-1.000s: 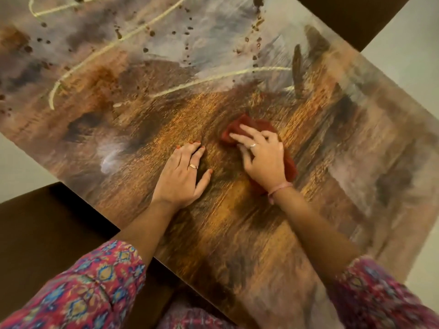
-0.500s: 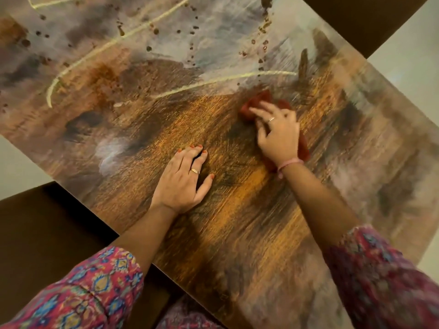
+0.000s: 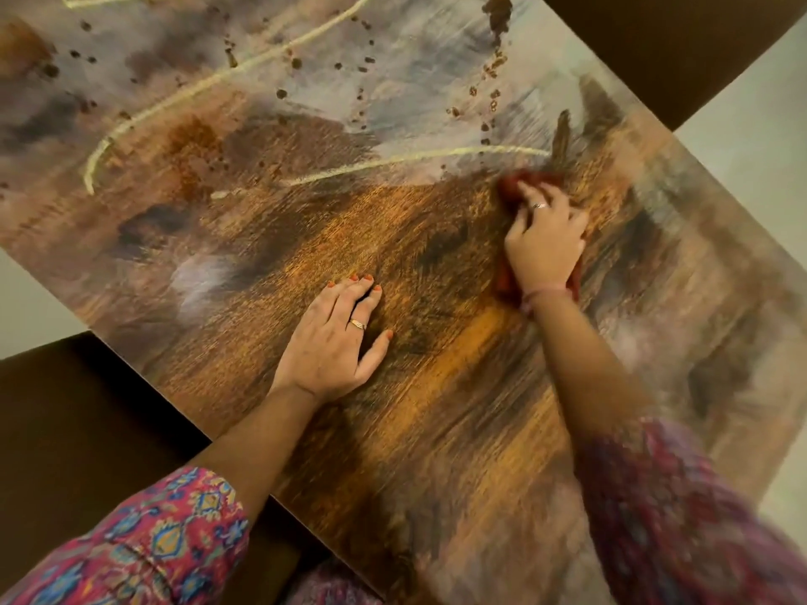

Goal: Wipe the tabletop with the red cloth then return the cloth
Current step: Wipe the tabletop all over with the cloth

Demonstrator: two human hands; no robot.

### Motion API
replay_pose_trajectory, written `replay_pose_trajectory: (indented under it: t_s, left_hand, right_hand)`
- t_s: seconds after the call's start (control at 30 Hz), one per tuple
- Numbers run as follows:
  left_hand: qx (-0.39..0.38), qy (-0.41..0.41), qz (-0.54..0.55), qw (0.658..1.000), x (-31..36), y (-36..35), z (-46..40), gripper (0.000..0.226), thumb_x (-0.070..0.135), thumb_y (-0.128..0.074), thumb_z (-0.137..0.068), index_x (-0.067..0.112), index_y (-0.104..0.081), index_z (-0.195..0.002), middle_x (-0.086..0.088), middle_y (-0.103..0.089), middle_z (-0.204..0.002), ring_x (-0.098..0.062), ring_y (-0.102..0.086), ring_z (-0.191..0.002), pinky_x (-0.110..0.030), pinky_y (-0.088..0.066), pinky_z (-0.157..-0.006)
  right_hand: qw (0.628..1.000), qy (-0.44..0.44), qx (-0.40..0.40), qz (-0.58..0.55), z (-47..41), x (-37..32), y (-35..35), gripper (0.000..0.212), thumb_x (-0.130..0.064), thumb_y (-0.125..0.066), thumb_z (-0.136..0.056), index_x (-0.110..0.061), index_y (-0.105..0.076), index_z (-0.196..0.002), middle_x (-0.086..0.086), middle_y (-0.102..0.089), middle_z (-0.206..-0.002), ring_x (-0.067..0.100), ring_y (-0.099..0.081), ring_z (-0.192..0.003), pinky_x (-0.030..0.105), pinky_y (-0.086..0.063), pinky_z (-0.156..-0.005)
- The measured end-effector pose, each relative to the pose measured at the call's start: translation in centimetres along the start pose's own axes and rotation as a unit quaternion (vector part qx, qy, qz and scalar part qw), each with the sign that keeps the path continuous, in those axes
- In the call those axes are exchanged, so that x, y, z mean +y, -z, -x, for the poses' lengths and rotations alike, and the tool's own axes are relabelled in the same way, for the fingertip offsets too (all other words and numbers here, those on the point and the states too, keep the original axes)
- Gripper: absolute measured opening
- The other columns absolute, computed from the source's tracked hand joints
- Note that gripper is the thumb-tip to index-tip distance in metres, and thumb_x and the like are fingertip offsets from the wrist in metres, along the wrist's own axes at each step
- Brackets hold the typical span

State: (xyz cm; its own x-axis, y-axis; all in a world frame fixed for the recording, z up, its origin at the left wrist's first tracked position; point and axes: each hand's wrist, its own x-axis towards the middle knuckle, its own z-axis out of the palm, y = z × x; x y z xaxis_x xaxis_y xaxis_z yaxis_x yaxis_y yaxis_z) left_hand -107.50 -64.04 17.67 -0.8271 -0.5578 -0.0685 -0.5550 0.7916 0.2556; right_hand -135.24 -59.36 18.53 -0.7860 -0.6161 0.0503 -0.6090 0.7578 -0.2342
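The tabletop [image 3: 436, 430] has a painted brown, orange and grey pattern with pale curved lines. A red cloth [image 3: 517, 185] lies on it right of centre, mostly covered by my right hand [image 3: 543, 242], which presses on it with fingers spread flat. The cloth shows past the fingertips and beside the wrist. My left hand [image 3: 336, 342] rests flat on the table, palm down, to the left of the cloth and apart from it. The right arm is blurred.
The table's near-left edge runs diagonally above a dark brown surface [image 3: 87, 430]. Another dark brown surface [image 3: 655, 50] lies past the far-right edge. Pale floor [image 3: 751, 137] shows at the right and left.
My right hand has slid the red cloth away from me and to the right across the table. My left hand has stayed flat in the same place.
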Motion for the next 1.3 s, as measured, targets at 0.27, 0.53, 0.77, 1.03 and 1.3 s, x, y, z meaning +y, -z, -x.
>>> replay_pose_trajectory:
  t_s: [0.27,0.53,0.77,1.03,1.3]
  left_hand:
    - [-0.004,0.001,0.001,1.000,0.0,0.0,-0.1,0.059,0.046,-0.038,-0.094,0.003,-0.053,-0.130,-0.015,-0.052,-0.134,-0.031,-0.044,-0.126,-0.038,-0.023,-0.111]
    - [-0.005,0.002,-0.006,1.000,-0.1,0.0,-0.1,0.059,0.046,-0.038,-0.094,0.002,-0.054,-0.130,-0.015,-0.053,-0.133,-0.032,-0.046,-0.125,-0.039,-0.025,-0.111]
    - [-0.005,0.002,0.005,1.000,-0.2,-0.4,-0.1,0.058,0.046,-0.039,-0.095,0.004,-0.051,-0.132,-0.014,-0.050,-0.136,-0.031,-0.044,-0.128,-0.041,-0.029,-0.112]
    - [-0.001,0.001,0.001,1.000,-0.2,-0.5,-0.1,0.056,0.044,-0.041,-0.094,0.003,-0.053,-0.131,-0.015,-0.052,-0.134,-0.031,-0.045,-0.127,-0.042,-0.031,-0.111]
    - [-0.010,0.006,0.013,1.000,-0.2,-0.3,-0.1,0.058,0.045,-0.038,-0.095,0.004,-0.051,-0.133,-0.014,-0.050,-0.137,-0.029,-0.042,-0.130,-0.040,-0.027,-0.113]
  right_hand:
    - [0.993,-0.081,-0.002,-0.085,-2.7,-3.9,-1.0,0.042,-0.022,-0.036,-0.099,-0.040,-0.049,-0.134,-0.014,-0.037,-0.149,0.025,-0.033,-0.132,0.047,-0.027,-0.101]
    - [0.984,0.170,-0.055,-0.013,3.4,-4.8,-1.5,0.043,-0.023,-0.043,-0.092,-0.045,-0.054,-0.127,-0.015,-0.045,-0.143,0.026,-0.043,-0.118,0.043,-0.042,-0.087]
    - [0.995,-0.092,-0.026,-0.043,-4.3,-6.2,-1.4,0.042,-0.027,-0.037,-0.098,-0.041,-0.046,-0.137,-0.011,-0.033,-0.151,0.027,-0.032,-0.131,0.047,-0.029,-0.098]
    - [0.935,0.341,-0.096,0.013,3.0,-7.5,-2.0,0.040,-0.031,-0.040,-0.094,-0.046,-0.052,-0.129,-0.013,-0.048,-0.141,0.025,-0.047,-0.114,0.038,-0.043,-0.079]
    - [0.995,0.050,-0.080,-0.039,-3.2,-8.6,-1.8,0.041,-0.027,-0.040,-0.097,-0.043,-0.050,-0.133,-0.012,-0.037,-0.148,0.024,-0.035,-0.126,0.047,-0.035,-0.098]
